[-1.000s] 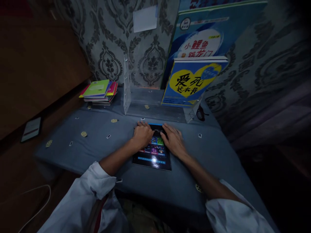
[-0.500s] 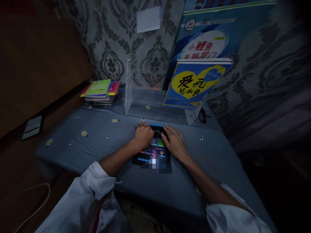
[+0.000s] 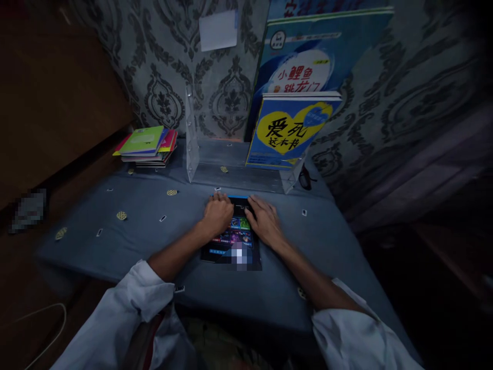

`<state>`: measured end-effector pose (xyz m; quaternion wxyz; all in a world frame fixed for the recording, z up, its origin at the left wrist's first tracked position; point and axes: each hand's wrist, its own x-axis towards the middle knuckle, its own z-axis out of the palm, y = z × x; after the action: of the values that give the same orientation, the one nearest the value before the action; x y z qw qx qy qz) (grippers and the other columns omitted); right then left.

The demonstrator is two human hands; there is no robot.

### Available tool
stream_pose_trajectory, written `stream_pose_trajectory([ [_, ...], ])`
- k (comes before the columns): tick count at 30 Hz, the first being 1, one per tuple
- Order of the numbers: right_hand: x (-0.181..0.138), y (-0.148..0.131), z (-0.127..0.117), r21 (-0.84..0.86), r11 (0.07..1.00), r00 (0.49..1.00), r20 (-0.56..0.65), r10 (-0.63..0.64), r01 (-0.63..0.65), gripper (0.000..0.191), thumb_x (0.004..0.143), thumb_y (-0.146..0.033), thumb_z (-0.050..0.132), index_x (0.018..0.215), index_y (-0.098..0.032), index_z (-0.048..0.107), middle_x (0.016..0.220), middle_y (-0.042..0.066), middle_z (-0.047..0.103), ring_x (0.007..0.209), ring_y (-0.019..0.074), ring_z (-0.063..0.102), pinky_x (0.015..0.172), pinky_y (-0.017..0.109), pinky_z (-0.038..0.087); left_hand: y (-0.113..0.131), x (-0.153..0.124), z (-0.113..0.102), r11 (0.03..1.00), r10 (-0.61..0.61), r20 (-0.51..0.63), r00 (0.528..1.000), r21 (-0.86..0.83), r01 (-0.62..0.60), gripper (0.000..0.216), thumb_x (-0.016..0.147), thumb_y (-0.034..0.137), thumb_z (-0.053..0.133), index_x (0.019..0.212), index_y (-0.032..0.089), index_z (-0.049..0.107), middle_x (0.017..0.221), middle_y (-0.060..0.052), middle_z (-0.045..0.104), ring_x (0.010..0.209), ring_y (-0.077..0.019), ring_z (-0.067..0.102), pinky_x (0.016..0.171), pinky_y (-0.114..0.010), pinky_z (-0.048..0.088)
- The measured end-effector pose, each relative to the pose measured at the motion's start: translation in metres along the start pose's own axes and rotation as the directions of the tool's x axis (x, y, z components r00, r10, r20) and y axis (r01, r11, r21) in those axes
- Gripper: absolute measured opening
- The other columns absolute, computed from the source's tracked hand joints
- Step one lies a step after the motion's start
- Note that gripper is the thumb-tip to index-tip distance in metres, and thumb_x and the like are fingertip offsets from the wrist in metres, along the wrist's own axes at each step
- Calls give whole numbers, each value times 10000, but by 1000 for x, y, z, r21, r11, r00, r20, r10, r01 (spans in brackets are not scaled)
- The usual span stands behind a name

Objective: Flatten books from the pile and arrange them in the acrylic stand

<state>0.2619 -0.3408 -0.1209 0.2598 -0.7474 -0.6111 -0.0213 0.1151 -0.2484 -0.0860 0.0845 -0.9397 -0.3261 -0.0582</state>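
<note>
Two bare hands at a dark, picture-covered booklet (image 3: 234, 237), which lies flat on the cloth-covered table (image 3: 127, 246). Clock positions are read from the booklet, twelve toward the wall. The step in hand appears to be steadying or squaring it; any lifting move would call for fingertips beneath an edge. The left hand (image 3: 218, 215), at eleven, lies over the far corner, fingers curled and half closed; whether it pinches the edge cannot be told. The right hand (image 3: 265, 218), at one, is spread nearly flat along the side, thumb toward the cover, gripping nothing visibly. Forearms enter from eight and four. At twelve, a clear stand (image 3: 191, 154); at half past ten, stacked books (image 3: 144, 146).
</note>
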Motion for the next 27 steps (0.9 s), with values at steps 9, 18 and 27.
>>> stream_pose_trajectory([
  [9, 0, 1, -1, 72, 997, 1000, -8, 6, -5, 465, 973, -317, 413, 1378, -178, 594, 1435, 154, 598, 1343, 299, 537, 1109, 536, 395, 2, 3, 1, 992, 121, -40, 992, -42, -123, 461, 1030, 212, 362, 1359, -72, 515, 1383, -315, 564, 1345, -335, 535, 1101, -428, 413],
  [18, 6, 16, 2, 281, 956, 996, -5, 88, -83, 524, 950, -247, 396, 1460, -178, 492, 1390, 133, 636, 1297, 259, 585, 1114, 509, 435, 5, 10, 0, 949, 244, -91, 965, -181, -257, 428, 1035, 218, 386, 1374, -3, 526, 1442, -245, 550, 1388, -272, 504, 1165, -387, 368],
  [27, 11, 25, 6, 469, 878, 994, 6, 108, -99, 584, 912, -186, 425, 1496, -174, 435, 1400, 125, 633, 1342, 231, 559, 1141, 498, 432, -2, 26, 8, 845, 417, -77, 906, -334, -417, 462, 1011, 202, 400, 1446, 63, 469, 1532, -170, 477, 1470, -215, 394, 1214, -388, 326],
])
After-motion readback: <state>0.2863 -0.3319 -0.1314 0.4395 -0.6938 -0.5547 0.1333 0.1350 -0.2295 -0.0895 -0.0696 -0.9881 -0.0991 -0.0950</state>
